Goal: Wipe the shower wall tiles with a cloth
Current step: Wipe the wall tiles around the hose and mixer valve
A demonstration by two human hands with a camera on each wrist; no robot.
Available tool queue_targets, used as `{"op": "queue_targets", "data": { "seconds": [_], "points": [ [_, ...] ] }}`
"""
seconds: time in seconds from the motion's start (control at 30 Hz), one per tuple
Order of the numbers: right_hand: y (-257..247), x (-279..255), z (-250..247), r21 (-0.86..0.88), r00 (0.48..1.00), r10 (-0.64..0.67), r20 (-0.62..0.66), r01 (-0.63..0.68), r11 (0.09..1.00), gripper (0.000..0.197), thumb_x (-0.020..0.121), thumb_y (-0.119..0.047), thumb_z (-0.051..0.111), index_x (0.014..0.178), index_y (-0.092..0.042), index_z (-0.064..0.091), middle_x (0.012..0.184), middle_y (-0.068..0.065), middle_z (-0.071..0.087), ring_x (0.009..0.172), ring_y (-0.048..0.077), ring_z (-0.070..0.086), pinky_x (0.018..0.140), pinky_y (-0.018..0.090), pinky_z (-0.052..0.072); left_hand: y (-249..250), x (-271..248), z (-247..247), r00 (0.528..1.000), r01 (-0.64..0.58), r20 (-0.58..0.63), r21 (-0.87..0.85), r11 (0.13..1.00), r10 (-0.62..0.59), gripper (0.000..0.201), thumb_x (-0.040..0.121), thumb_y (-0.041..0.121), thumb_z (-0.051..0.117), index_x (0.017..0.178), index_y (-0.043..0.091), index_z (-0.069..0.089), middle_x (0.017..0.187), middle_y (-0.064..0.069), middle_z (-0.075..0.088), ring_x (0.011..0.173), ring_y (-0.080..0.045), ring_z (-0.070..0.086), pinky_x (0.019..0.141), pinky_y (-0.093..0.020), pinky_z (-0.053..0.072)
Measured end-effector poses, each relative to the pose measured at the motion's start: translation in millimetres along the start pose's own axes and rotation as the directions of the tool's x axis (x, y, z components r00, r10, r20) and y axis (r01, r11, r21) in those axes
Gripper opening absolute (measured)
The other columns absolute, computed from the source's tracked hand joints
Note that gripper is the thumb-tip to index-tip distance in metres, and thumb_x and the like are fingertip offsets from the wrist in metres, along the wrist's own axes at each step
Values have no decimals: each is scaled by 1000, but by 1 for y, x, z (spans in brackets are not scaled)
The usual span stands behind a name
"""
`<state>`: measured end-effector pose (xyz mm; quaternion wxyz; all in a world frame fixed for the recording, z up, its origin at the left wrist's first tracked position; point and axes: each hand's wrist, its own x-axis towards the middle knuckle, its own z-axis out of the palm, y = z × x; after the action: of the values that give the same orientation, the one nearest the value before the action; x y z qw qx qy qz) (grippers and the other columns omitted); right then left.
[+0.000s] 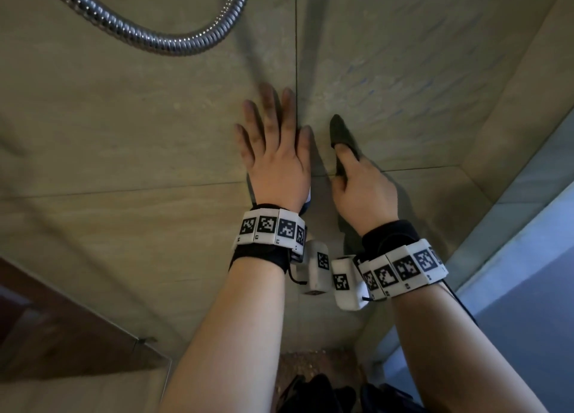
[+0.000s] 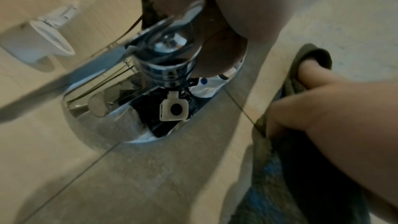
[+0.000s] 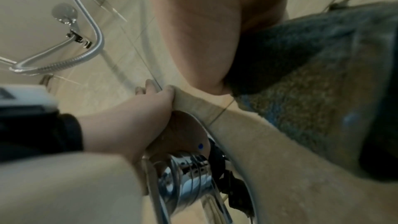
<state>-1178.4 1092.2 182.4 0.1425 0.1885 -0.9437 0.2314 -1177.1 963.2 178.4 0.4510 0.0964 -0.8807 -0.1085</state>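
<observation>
My left hand (image 1: 276, 161) lies flat on the beige wall tiles (image 1: 403, 70), fingers straight and spread, just left of a vertical grout line. Its palm sits over a chrome shower valve (image 2: 168, 54), seen in the left wrist view. My right hand (image 1: 360, 189) presses a dark grey cloth (image 1: 340, 131) against the tile right of that line. The thumb is tucked into a fold of the cloth (image 2: 318, 54), and the fingers curl into it lower down. In the right wrist view the cloth (image 3: 301, 100) fills the right side, with the left hand (image 3: 140, 108) beside it.
A metal shower hose (image 1: 161, 39) loops across the wall above the hands, with the shower head (image 3: 64, 12) higher up. A glass partition (image 1: 528, 257) closes the right side. A white toilet (image 2: 43, 40) stands off to the left. The speckled floor (image 1: 310, 366) lies below.
</observation>
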Motion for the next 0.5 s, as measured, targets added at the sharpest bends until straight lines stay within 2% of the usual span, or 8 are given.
{"op": "queue_targets", "data": {
  "seconds": [0.17,0.23,0.33,0.5],
  "points": [
    [20,-3,-4,88,977,200,-67,-194,977,57,94,-20,44,147,-26,23,112,16,55,91,34,58,74,43,49,0,0,2,1000,-12,-16,25,1000,12,56,104,37,30,153,14,17,160,-15,16,146,-37,7,118,-49,-3],
    [19,-4,-3,161,974,221,-46,-211,964,62,94,-20,45,149,-26,17,113,17,57,93,34,59,77,46,51,0,0,2,1000,-13,-7,19,1000,13,56,104,36,31,153,14,16,160,-16,15,146,-37,6,118,-50,-3],
    [11,-4,0,231,986,164,-12,-157,960,65,93,-18,47,150,-28,16,113,15,58,92,31,60,78,45,52,0,0,2,1000,-17,-24,14,1000,18,56,103,35,32,153,13,20,159,-18,18,145,-39,8,117,-52,0],
    [12,-6,-2,112,993,-19,113,6,994,57,93,-20,48,146,-30,28,115,12,57,95,28,58,77,38,50,0,-1,-1,1000,-19,-2,-11,1000,19,57,104,35,33,153,13,17,159,-19,14,145,-39,3,117,-51,-5]
  ]
}}
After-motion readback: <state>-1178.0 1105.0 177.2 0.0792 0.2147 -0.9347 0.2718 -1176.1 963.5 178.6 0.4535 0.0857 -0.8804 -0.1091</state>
